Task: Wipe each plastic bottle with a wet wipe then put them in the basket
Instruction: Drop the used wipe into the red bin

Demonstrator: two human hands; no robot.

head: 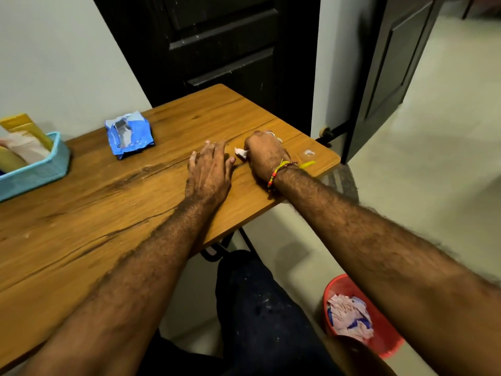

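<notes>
- The bottles [23,143] already stand in the blue basket [40,172] at the far left of the worktop [108,202]; none is left on the bare wood, so the wiping and loading look done, or nearly so.
- The right hand [264,156] is closed in a fist on a crumpled wet wipe [240,153], a white corner showing at the thumb side; its grip is clamped on the wipe.
- The left hand [210,173] lies flat, palm down, fingers spread, holding nothing; it rests just beside the right hand.
- The wipe packet [129,135] sits open between basket and hands.
- The step in hand appears to be clearing up; the next move probably calls for carrying the used wipe off the edge and dropping it in the red bin [363,318] on the floor, which already holds crumpled wipes.
</notes>
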